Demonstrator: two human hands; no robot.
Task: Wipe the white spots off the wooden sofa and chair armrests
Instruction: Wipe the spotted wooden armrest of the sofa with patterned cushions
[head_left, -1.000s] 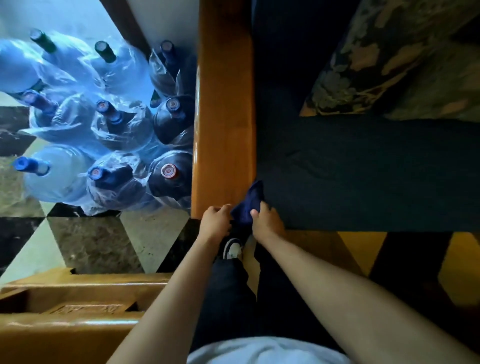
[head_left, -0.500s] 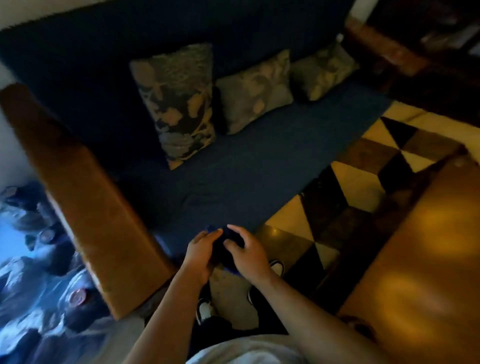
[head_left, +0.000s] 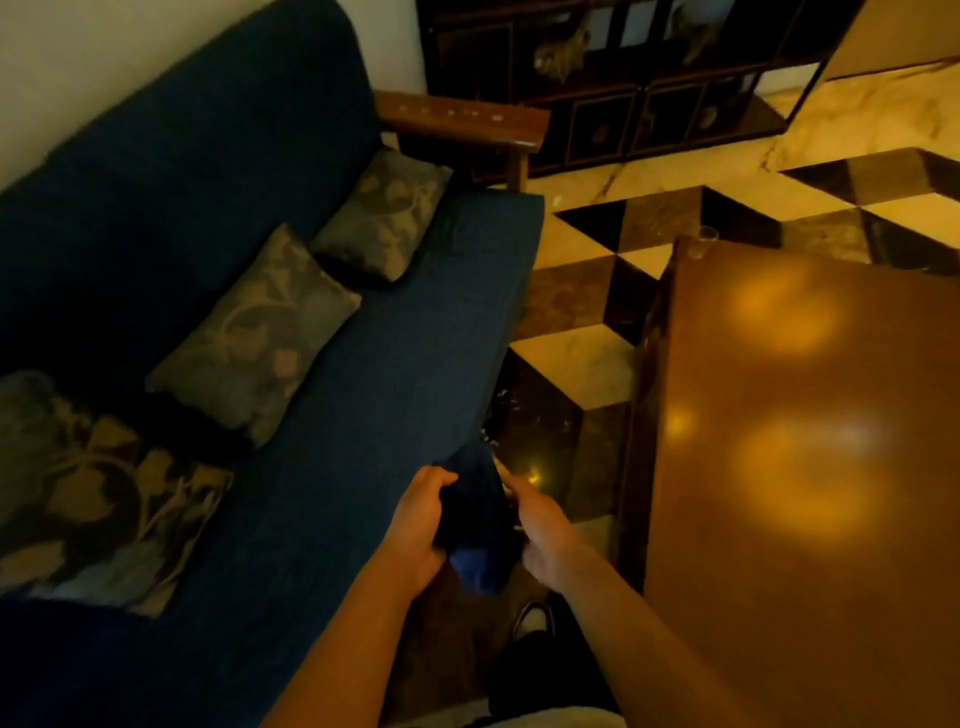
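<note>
Big navy sofa (head_left: 322, 374) fills the whole left side of my view, running away from me toward the far wall, with a shiny brown wooden table (head_left: 810, 467) taking up the right side and a strip of checkered marble floor (head_left: 587, 291) between them. Behind that there's a dark cabinet (head_left: 623, 88) against the far wall. Three patterned cushions lean on the sofa back: the near cushion (head_left: 88, 499), the middle cushion (head_left: 254, 332) and the far cushion (head_left: 384, 213). At the far end of the sofa is the wooden armrest (head_left: 462, 122), and it's got a row of small white spots along the top, well away from where I'm standing. Down in front of me, right by the sofa's front edge, I've got the dark blue cloth (head_left: 478, 525) bunched up between both hands: my left hand (head_left: 421, 525) is closed around its left side, my right hand (head_left: 540, 530) grips the right side. One shoe (head_left: 532, 621) peeks out below.
</note>
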